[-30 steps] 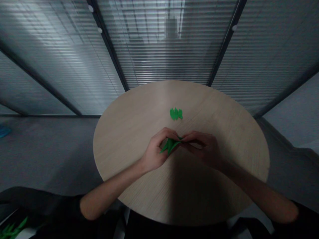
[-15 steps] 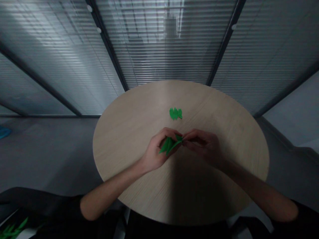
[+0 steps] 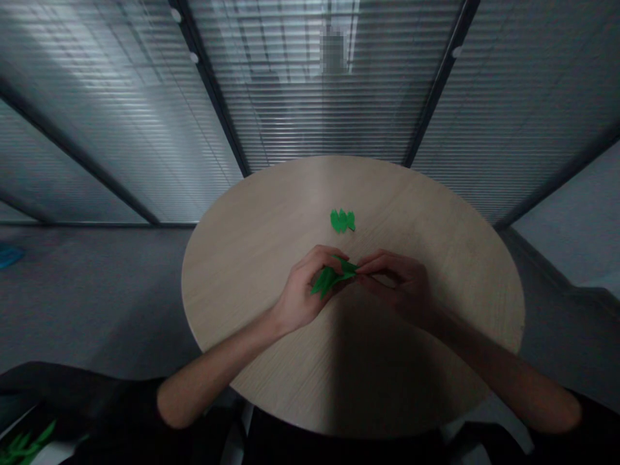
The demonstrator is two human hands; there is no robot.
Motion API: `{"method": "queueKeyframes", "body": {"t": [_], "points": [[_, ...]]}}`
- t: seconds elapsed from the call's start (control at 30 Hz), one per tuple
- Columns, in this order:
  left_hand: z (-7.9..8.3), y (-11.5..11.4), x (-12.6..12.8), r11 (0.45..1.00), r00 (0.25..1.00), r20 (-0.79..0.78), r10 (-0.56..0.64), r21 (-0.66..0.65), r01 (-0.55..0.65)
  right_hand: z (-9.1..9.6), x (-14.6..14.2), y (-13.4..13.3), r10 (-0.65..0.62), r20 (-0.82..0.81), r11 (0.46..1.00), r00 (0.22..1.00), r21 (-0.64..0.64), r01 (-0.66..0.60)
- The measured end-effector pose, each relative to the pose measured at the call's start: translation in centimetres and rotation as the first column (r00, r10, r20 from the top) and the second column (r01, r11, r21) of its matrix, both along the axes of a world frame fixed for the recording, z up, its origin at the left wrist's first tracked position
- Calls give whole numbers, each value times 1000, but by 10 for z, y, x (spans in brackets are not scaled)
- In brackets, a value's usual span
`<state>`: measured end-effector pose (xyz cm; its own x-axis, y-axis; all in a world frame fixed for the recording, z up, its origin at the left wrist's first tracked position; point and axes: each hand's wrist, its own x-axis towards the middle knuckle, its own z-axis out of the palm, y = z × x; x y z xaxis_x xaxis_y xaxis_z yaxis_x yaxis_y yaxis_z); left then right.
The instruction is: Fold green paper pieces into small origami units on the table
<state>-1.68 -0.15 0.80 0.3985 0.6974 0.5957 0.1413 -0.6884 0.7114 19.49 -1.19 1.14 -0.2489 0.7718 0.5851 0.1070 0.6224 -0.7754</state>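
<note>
A green leaf-like piece point(image 3: 325, 280) with pointed tips is held over the middle of the table, looking folded or layered. My left hand point(image 3: 306, 287) wraps around it from the left, with thumb and fingers closed on it. From the other side, the fingertips of my right hand point(image 3: 400, 281) pinch its right end. The two hands nearly meet there, and fingers cover part of the piece. Just beyond them, a second green piece point(image 3: 343, 221) with several leaf-shaped lobes lies flat on the tabletop. Whether the material is paper or plastic I cannot tell.
Both hands are above a round wooden table point(image 3: 256, 232). Glass panels with blinds point(image 3: 320, 116) stand behind its far edge. Green leaves point(image 3: 29, 445) show at the lower left, beside something white. A blue object point(image 3: 10, 256) lies on the floor at the far left.
The held green piece has turned slightly, its right end now narrower and more closed between my fingers. Both hands keep nearly the same place and grip.
</note>
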Motion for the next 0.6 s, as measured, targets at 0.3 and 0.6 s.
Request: {"method": "queueKeyframes", "body": {"t": [0.3,0.6], "points": [[1,0,-1,999,1000,-15,-22,-31,22,2,0,0,-4,0,1000,1000,15,4],[1,0,2,998,998,63,-25,-56,28,3,-1,-1,-18,-6,1000,1000,-12,18]]}}
